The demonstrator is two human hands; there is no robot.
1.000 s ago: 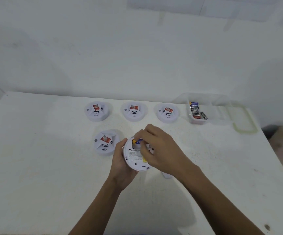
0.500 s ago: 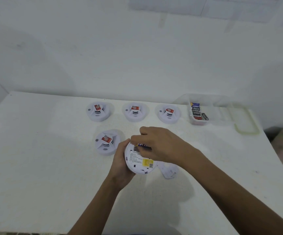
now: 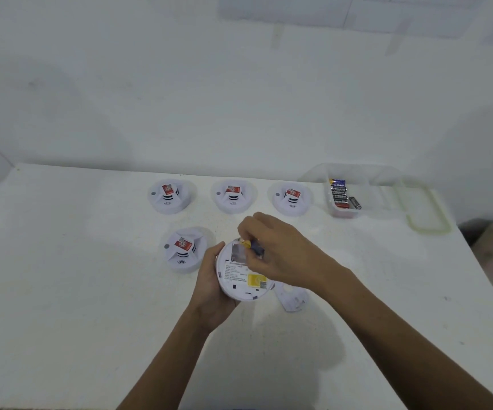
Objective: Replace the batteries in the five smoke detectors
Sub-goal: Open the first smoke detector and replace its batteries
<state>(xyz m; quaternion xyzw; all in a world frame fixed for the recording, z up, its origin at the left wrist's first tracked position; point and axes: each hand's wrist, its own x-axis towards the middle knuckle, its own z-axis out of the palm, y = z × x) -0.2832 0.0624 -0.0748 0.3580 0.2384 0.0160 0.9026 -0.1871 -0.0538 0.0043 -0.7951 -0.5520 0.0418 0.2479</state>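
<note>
Smoke detector (image 3: 239, 284) lies in the left hand (image 3: 211, 294), which cups its rim. Its labelled back is tilted up toward the camera, above the table's middle. The right hand (image 3: 286, 255) pinches a blue-and-yellow battery (image 3: 254, 247) at the edge of the open bay, its long axis running from far-left to near-right. A loose white cover (image 3: 292, 298) lies just beside the detector. Four other detectors (image 3: 180, 253) rest on the white table (image 3: 62, 291), and a clear tub (image 3: 366, 184) of batteries stands near the white wall (image 3: 180, 99).

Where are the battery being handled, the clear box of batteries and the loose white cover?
Blue-and-yellow cylindrical battery (image 3: 256, 249), head view: blue body.
Clear plastic battery box (image 3: 363, 189), head view: bare right part.
Loose white plastic cover (image 3: 293, 298), head view: flat middle.
</note>
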